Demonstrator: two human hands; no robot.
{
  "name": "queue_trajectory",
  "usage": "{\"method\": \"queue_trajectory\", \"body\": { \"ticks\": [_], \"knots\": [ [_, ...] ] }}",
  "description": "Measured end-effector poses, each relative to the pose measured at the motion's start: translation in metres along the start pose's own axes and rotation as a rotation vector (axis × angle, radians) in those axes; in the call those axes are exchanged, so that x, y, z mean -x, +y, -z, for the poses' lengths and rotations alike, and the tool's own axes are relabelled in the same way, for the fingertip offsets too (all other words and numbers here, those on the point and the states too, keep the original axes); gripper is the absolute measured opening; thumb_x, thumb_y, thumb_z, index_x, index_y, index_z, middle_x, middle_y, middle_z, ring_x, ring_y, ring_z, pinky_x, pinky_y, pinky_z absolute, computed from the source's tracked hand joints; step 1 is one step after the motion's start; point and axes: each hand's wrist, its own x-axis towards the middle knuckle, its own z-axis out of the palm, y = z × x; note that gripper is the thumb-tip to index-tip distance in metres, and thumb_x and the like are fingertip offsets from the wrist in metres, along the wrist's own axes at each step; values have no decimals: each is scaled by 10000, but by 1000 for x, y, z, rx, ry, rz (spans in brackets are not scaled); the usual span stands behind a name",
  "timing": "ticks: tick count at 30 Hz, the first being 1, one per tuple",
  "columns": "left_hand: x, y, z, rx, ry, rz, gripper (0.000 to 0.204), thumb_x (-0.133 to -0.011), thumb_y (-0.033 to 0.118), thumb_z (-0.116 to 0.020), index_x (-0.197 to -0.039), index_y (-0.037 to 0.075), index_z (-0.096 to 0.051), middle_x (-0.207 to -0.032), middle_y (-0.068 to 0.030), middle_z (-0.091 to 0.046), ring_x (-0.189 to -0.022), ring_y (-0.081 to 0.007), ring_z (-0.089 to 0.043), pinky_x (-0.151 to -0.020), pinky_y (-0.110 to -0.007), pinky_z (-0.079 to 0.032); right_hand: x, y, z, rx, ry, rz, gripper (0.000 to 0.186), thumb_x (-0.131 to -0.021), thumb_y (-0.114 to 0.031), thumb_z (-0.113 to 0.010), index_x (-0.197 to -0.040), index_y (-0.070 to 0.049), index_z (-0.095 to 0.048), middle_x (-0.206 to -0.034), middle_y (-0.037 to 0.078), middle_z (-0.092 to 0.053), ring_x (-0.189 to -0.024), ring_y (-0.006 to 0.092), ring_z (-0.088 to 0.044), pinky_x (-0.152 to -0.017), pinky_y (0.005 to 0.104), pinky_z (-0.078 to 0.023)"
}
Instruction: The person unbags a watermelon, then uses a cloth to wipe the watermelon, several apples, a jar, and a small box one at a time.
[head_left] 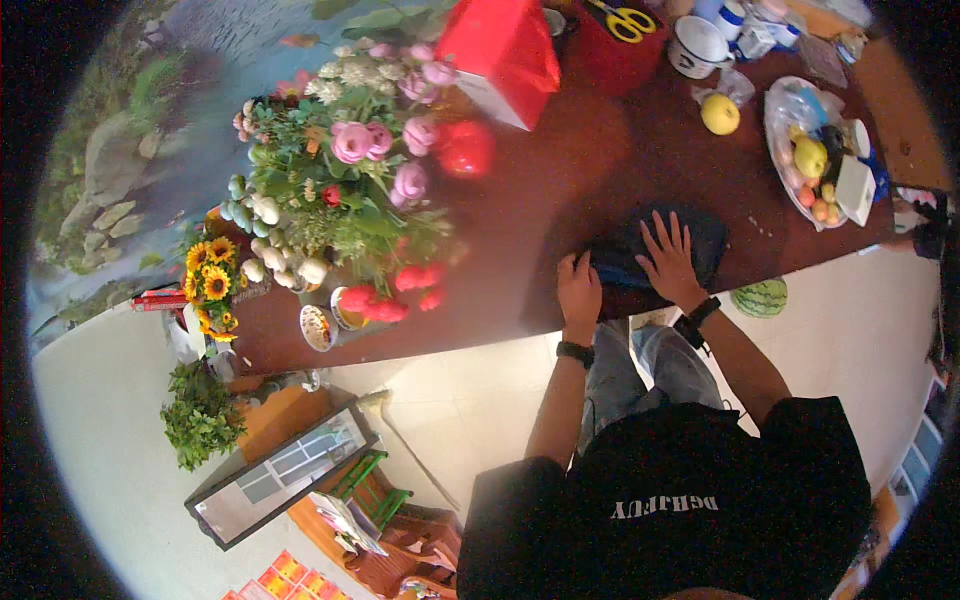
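A dark blue folded cloth (709, 240) lies near the front edge of the brown table; its exact kind cannot be made out. My right hand (672, 264) rests flat on top of it, fingers spread. At the cloth's left edge, my left hand (579, 297) has its fingers curled in and gripping the fabric. Both wrists wear black bands, and part of the cloth is hidden under the hands.
A large bunch of flowers (350, 142) and a red box (500, 62) stand on the left side. Yellow scissors (628, 24), a white enamel mug (697, 48), a yellow fruit (720, 115) and a fruit plate (783, 165) sit farther back and right. A watermelon (760, 298) lies on the floor.
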Motion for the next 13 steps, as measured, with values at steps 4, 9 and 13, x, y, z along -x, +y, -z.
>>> {"method": "queue_trajectory", "body": {
  "ticks": [4,9,13],
  "knots": [
    [-55,4,23,-140,31,55,328,-748,89,-616,-1065,3,-607,-1139,-189,-519,-1041,-354,-504,-914,-420,-418,-68,-13,-12,37,17,28,576,-932,-383,-431,-1433,-158,-258,-1507,107,-146,-1385,368,-72,-1087,572,-99],
    [-111,8,23,191,-37,-252,345,-814,116,-545,-1128,-28,-550,-1154,-233,-514,-1098,-377,-467,-965,-463,-376,-150,-28,-15,70,32,70,606,-917,-379,-467,-1442,-187,-232,-1510,99,-138,-1387,365,-69,-1091,569,-94],
    [-142,2,-1,136,39,-220,570,-764,112,-610,-1292,22,-415,-1242,-155,-478,-1169,-341,-433,-1022,-430,-328,-190,-31,-25,100,120,173,605,-894,-368,-514,-1426,-193,-285,-1515,89,-131,-1388,355,-83,-1087,559,-96]
  ]
}}
